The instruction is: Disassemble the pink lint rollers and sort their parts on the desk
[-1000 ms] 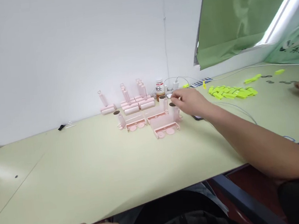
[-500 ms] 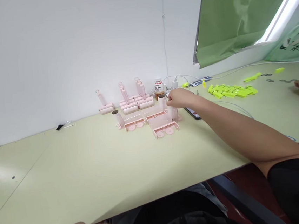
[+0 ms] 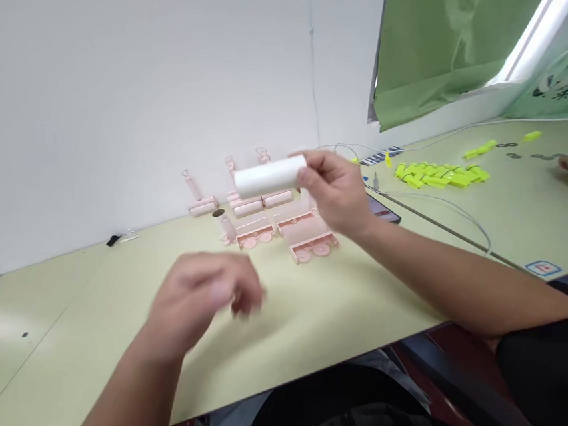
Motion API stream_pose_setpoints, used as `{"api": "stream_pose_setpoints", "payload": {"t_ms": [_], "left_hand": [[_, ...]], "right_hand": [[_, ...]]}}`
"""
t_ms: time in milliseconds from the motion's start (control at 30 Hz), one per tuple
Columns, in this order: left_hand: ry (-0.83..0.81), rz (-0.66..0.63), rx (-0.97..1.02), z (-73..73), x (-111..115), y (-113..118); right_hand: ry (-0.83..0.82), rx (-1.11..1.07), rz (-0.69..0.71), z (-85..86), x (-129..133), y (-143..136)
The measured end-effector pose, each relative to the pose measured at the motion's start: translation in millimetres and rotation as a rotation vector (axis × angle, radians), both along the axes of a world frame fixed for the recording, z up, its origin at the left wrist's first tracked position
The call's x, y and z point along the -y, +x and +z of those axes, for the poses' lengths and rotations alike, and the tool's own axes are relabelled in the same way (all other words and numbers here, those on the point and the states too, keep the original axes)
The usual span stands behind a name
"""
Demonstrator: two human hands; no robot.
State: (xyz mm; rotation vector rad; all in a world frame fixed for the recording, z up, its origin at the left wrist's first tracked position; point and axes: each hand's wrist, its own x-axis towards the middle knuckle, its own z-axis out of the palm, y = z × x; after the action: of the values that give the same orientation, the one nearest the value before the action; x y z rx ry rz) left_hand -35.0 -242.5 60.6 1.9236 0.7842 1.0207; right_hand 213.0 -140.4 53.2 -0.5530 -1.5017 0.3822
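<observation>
White roll (image 3: 270,176) has risen, well apart from the table's front edge (image 3: 328,363).

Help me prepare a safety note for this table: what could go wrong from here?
The right hand grips the white roll by one end only, so it might tilt or slip. If dropped, the roll could knock the pink frames nearby. In this view the phone shows close beside the right forearm, which might nudge it.
</observation>
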Motion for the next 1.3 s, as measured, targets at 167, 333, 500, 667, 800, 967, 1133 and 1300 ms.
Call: {"api": "stream_pose_setpoints", "payload": {"t_ms": [167,333,500,667,800,967,1133,1300], "left_hand": [[-0.398,0.191,0.333,-41.4,-66,38],[-0.398,0.428,0.464,-70.9,-77,33],[-0.182,0.551,0.005,-78.8,-84,19],[-0.079,0.449,-0.216,-80.8,-81,21],[-0.063,0.404,-0.28,-82.6,-80,21],[-0.077,0.376,-0.311,-85.8,-80,22],[-0.074,0.334,-0.352,-85.7,-77,24],[-0.051,0.265,-0.421,-85.9,-73,26]], "right_hand": [[-0.046,0.302,0.142,-48.9,24,-23],[-0.394,1.267,0.004,-51.4,19,2],[-0.611,1.571,-0.18,-55.0,7,22],[-0.591,1.468,-0.214,-65.4,3,16],[-0.584,1.513,-0.097,-61.2,7,15],[-0.512,1.338,0.225,-40.2,17,24],[-0.505,0.829,0.366,-40.7,17,17],[-0.615,0.241,0.32,-66.3,11,-2]]}}
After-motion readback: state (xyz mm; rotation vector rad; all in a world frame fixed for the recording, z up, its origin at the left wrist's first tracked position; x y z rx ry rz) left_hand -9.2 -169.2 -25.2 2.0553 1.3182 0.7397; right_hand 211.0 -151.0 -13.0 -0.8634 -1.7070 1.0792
